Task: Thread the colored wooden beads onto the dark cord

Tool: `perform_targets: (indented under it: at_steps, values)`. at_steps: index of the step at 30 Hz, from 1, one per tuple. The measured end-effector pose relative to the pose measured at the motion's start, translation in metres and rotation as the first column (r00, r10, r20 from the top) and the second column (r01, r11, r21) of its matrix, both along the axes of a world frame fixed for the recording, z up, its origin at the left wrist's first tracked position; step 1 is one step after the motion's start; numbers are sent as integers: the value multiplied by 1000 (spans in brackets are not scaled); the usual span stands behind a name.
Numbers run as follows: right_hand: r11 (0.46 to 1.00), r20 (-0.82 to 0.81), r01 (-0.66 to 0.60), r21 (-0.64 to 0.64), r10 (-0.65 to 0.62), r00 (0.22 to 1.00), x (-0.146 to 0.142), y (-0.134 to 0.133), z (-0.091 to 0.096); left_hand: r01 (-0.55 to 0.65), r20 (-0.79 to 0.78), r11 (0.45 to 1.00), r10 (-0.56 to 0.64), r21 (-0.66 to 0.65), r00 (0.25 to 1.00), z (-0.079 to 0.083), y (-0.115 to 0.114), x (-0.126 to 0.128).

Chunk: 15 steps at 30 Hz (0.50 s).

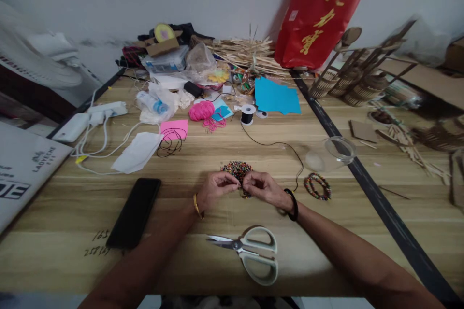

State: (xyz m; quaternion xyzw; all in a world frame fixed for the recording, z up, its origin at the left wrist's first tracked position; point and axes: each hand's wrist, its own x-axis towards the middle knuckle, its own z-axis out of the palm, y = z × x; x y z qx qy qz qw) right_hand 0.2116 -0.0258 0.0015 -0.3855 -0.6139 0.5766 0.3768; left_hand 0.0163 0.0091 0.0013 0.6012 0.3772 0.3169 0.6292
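Observation:
Over a pile of small multicoloured beads [237, 169], my left hand [216, 189] and my right hand [265, 187] meet almost tip to tip. Thumb and forefinger are pinched together on each; what they hold is too small to make out. Black cord [286, 145] runs from a spool [247, 115] and curves down to the table beside my right wrist. A beaded bracelet [317, 186] lies to the right of that wrist. Nearer to me, between my forearms, rest scissors [250, 251] with pale handles, their blades slightly apart and pointing left.
A black phone [134, 212] lies left of my left forearm. A clear round container [331, 153] stands at the right by a dark strip [362, 174]. Pink yarn [201, 110], blue sheets [277, 96] and bundled sticks [242, 53] crowd the back. White cables [105, 140] trail at the left.

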Motion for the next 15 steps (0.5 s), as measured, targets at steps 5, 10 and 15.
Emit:
perform_targets:
  at_steps: [5, 10, 15]
  values:
    - [1000, 6, -3, -10, 3, 1000, 0, 0, 1, 1, -6, 1000, -1, -2, 1000, 1, 0, 1]
    - [1000, 6, -8, -18, 8, 1000, 0, 0, 1, -2, -11, 1000, 2, -12, 1000, 3, -1, 2]
    - [1000, -5, -8, -20, 8, 1000, 0, 0, 1, 4, -11, 999, -5, -44, 1000, 4, -1, 1]
